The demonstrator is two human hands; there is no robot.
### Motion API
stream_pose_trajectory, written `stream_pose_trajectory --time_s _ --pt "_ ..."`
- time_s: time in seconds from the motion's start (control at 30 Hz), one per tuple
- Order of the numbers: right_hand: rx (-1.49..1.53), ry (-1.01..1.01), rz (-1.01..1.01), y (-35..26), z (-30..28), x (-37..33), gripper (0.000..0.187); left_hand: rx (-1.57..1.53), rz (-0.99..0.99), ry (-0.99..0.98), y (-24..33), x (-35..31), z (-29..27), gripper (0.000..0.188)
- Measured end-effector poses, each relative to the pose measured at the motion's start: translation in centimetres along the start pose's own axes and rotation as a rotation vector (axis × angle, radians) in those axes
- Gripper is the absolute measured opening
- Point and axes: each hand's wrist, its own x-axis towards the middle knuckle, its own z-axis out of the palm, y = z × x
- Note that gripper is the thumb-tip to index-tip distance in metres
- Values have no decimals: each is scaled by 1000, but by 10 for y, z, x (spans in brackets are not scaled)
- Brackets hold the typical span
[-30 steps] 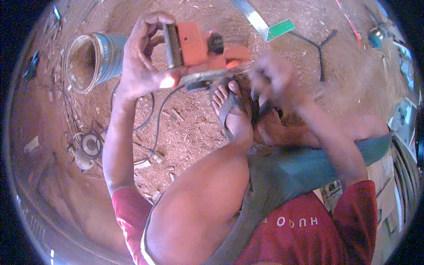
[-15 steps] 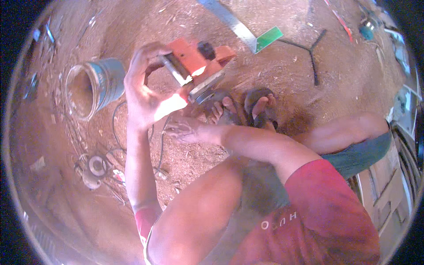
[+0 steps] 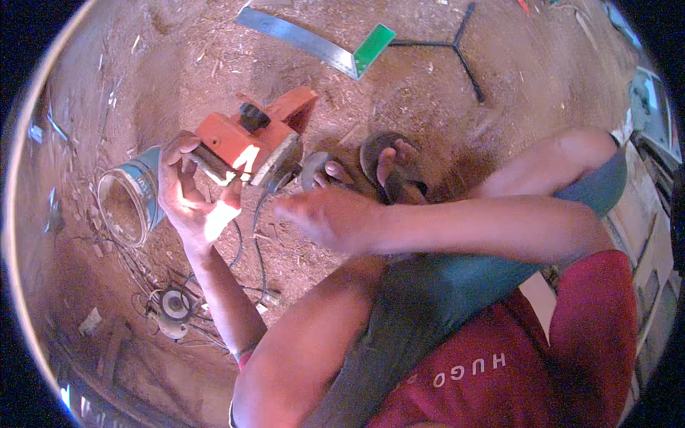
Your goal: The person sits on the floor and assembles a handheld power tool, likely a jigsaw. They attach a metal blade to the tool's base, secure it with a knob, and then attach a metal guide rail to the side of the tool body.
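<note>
Left hand [image 3: 187, 205] has the orange planer [image 3: 232, 139] in its grip, up over the littered floor [image 3: 542, 93]; right hand [image 3: 332, 217] hovers nearby, curled, and whether that grip holds anything, I can't tell.

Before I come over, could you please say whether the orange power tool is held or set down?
Held: the left hand spans one end of the orange power tool, fingers at one corner, thumb at another.
</note>
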Motion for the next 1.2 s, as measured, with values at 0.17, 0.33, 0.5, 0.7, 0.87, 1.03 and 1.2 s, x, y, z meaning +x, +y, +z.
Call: stream_pose_trajectory --time_s 0.17,0.33,0.5,0.7,0.87,1.03,1.2 --pt "-19 360 1 -18 -40 3 13 -80 -33 -24 7 -5 1 65" --pt "-170 355 44 -32 -41 -6 13 -64 -75 4 8 -7 -1 68" --pt "-290 408 -89 -26 -42 -2 15 19 12 -22 8 -3 0 66" --pt "-294 379 -57 -29 -39 6 18 -56 13 -7 8 -6 3 66" --pt "-302 332 -96 -35 -36 16 25 -47 -17 6 12 -10 4 69" --pt "-343 423 -44 -36 -25 23 24 -26 16 19 9 -13 4 77" --pt "-261 466 15 -37 -22 23 23 -59 46 10 4 -11 5 75"
